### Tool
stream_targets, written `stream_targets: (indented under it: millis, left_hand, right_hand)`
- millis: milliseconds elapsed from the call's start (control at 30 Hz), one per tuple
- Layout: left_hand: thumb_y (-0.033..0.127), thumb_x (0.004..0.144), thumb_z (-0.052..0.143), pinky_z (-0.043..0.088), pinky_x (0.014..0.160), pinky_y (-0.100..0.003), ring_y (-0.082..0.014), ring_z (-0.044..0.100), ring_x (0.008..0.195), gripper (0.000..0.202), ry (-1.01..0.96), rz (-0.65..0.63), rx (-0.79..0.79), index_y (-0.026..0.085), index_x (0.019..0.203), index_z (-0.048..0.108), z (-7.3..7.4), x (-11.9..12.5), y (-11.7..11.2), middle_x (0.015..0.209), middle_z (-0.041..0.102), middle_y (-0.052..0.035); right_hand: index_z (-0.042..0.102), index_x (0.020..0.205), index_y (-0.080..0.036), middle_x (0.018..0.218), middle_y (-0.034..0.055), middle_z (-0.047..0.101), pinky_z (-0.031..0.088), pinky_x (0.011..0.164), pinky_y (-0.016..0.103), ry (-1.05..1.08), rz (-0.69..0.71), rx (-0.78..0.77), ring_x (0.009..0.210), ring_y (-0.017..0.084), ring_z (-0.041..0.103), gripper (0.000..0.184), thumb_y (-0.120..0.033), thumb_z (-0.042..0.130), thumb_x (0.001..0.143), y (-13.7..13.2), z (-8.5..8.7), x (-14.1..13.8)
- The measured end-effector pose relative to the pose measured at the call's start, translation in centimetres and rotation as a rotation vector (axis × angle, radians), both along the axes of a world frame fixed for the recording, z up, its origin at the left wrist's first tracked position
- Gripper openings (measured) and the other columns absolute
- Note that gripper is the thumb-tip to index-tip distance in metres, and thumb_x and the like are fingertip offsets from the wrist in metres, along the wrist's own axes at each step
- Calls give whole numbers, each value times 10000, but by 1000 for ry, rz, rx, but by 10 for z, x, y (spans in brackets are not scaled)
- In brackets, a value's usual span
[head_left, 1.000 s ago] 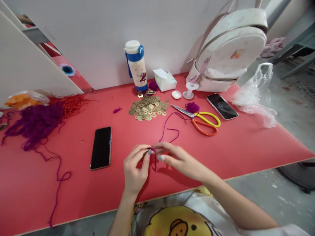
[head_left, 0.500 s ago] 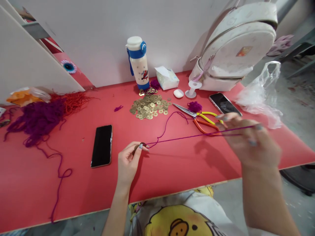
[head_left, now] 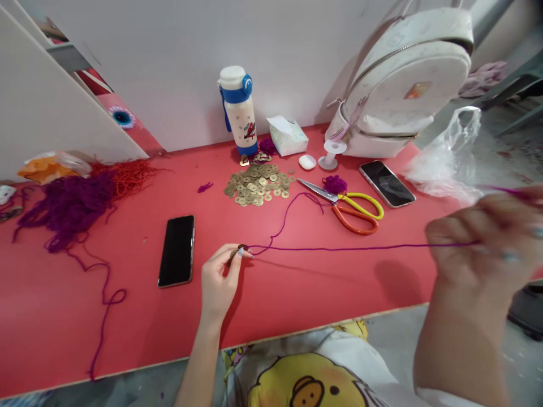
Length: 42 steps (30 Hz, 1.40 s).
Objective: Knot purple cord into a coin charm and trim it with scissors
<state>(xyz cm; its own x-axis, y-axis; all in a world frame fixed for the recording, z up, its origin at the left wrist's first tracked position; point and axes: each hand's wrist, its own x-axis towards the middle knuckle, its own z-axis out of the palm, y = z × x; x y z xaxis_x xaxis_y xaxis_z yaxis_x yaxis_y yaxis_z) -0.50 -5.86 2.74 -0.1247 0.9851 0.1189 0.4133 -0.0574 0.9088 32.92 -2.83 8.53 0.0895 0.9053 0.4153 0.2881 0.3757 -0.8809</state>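
Observation:
My left hand (head_left: 219,277) rests on the red table (head_left: 297,282) and pinches a small brass coin (head_left: 242,249) between thumb and fingertips. A purple yarn strand (head_left: 339,248) runs taut from that coin to my right hand (head_left: 483,243), which is blurred, raised off the table's right side and closed around the strand. A looser part of the same yarn curls back toward the scissors (head_left: 348,206). A pile of brass coins (head_left: 258,185) lies further back in the middle.
A black phone (head_left: 177,250) lies left of my left hand, a second phone (head_left: 387,182) at right. Purple and orange yarn heaps (head_left: 72,200) are far left. A bottle (head_left: 238,110), tissue pack (head_left: 288,135), spool (head_left: 331,154), white backpack (head_left: 403,85) and plastic bag (head_left: 449,164) stand along the back and right.
My right hand has pulled the purple yarn from beside my left hand far out to the right, drawing the strand taut. My left hand has stayed put, pinching the coin.

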Motion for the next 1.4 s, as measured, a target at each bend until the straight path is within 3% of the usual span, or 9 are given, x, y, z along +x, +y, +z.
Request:
stream_targets:
  millis: [67,133,200,267,367,733,1000,1333,1400]
  left_hand:
    - [241,931,548,532,759,-248,-178,670,885,250,28,-50,24,174,792,744,2,5,-1,896,696,-61]
    - [229,937,540,523,761,-238,-175,671,898,250,46,-109,46,176,811,750,5,13,-2,915,701,-64]
    - [213,939,538,518,761,-224,-167,674,894,246,59,-176,67,175,821,750,9,21,-3,923,705,-65]
    - [189,939,534,514,781,-216,-159,675,889,236,80,-231,90,173,845,750,12,28,-4,925,708,-64]
    - [159,933,534,508,814,-217,-155,674,886,218,107,-261,115,169,901,749,15,33,-4,933,712,-65]
    - [212,936,550,526,836,-244,-175,693,922,204,55,-217,35,174,923,750,12,34,-1,981,745,-73]
    - [281,895,638,546,871,-273,-184,706,938,183,-159,-40,-86,226,989,785,7,34,0,998,770,-47]
    - [251,815,728,557,699,-227,-137,668,697,86,-405,32,-135,192,835,787,6,43,3,783,742,-25]
    - [248,803,735,562,692,-238,-144,668,682,85,-414,37,-137,184,821,786,6,43,3,759,739,-29]
  right_hand:
    - [659,1086,-405,612,-53,624,131,349,275,276,-13,-13,292,74,244,179,-396,634,909,2,-6,-19]
    - [689,1041,-305,719,-9,709,298,370,256,238,60,-204,377,91,438,154,-266,636,902,3,-15,-47]
    - [734,902,-233,729,5,725,401,420,246,126,249,-283,404,86,486,118,-212,620,881,3,-24,-76]
    - [761,881,-208,742,19,730,450,491,238,15,366,-312,469,94,552,157,-190,605,879,4,-32,-102]
    - [775,864,-210,772,28,736,481,612,228,-109,390,-272,651,129,648,126,-177,654,857,6,-38,-124]
    - [741,806,-184,738,31,721,447,585,227,-149,302,-238,639,134,617,112,-152,644,853,5,-40,-125]
    - [735,794,-171,682,18,697,407,522,213,-21,286,-318,566,110,567,100,-177,646,840,4,-42,-124]
    - [748,850,-181,740,36,728,509,585,244,133,347,-391,608,146,657,124,-235,637,857,4,-47,-124]
    - [728,951,-190,754,26,732,523,596,245,161,344,-410,596,139,658,145,-242,618,872,5,-47,-122]
